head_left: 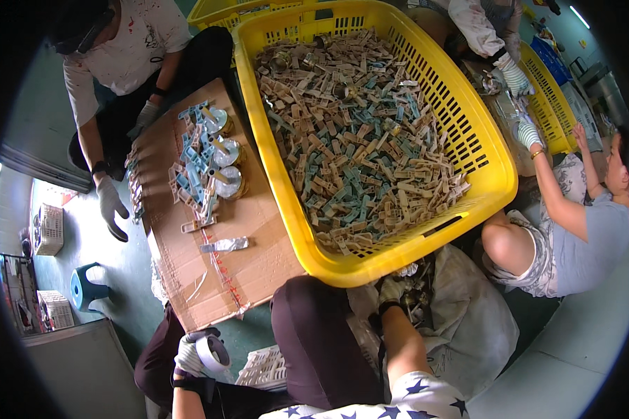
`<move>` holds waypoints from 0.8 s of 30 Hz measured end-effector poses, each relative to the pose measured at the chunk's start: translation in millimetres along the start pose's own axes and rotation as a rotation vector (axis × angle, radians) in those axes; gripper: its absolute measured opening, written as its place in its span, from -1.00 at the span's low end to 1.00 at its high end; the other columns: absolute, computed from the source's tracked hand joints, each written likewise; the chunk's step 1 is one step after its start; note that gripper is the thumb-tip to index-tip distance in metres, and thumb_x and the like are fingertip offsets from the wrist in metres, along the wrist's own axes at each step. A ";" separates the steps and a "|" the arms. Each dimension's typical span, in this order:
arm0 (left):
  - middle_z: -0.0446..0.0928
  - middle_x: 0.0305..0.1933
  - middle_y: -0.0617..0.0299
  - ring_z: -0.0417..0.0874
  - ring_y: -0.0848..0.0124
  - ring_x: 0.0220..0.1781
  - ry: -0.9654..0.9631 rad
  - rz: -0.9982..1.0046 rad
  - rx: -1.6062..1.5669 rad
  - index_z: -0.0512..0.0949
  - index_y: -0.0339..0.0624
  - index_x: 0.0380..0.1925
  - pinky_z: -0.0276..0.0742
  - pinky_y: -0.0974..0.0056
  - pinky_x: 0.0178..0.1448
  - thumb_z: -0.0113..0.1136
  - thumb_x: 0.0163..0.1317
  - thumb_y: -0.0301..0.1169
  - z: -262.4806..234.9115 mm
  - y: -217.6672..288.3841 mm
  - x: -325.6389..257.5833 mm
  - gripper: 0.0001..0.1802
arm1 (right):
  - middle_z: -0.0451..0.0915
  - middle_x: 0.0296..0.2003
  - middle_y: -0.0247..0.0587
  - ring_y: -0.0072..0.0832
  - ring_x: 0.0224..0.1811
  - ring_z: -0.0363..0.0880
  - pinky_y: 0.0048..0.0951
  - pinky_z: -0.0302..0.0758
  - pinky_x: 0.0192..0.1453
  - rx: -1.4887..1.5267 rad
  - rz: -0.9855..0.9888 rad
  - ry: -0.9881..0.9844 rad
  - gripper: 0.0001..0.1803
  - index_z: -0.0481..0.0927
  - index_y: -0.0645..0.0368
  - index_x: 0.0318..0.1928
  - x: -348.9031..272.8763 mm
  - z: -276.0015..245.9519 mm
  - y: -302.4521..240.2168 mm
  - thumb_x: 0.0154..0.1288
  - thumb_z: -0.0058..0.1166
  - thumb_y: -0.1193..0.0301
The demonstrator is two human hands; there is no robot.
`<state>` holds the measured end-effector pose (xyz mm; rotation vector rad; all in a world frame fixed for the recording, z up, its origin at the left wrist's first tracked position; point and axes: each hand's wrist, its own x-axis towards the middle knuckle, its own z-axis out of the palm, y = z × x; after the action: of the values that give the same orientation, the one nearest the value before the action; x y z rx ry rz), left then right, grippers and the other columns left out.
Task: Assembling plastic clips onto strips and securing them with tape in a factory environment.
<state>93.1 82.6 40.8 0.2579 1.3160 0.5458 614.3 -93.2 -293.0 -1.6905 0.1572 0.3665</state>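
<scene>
My left hand (187,357), in a pale glove, is closed at the near edge of a cardboard sheet. It grips a white ring-shaped thing (217,353) whose exact kind I cannot make out. My gloved right hand (393,290) reaches down into a whitish woven sack (468,307) beside dull metal parts (418,297); its fingers are hidden. On the cardboard (251,272) lie light-blue and beige plastic clips (194,178), a silvery strip (225,244) and three round, silvery-topped pieces (227,183) with tan sticks.
A big yellow basket (500,185), heaped with tan and blue plastic clips (363,140), fills the middle. A person's gloved hand (110,202) hangs left of the cardboard. Other workers' gloved hands (528,133) are at the right. A teal stool (87,286) stands on the left floor.
</scene>
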 end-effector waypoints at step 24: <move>0.59 -0.37 0.07 0.65 0.26 -0.42 0.057 0.039 -0.029 0.51 -0.39 -0.21 0.64 0.24 -0.29 0.15 0.06 -0.50 -18.9 -1.6 -6.5 -0.73 | 0.61 -0.25 -0.11 -0.28 -0.18 0.58 -0.30 0.46 0.09 0.719 0.728 -0.299 -0.55 0.50 0.19 0.03 6.7 -45.6 1.5 0.42 -0.31 0.15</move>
<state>74.4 75.6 40.9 0.2453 1.3595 0.6084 627.0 -137.5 -291.4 -0.8075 0.6096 0.9669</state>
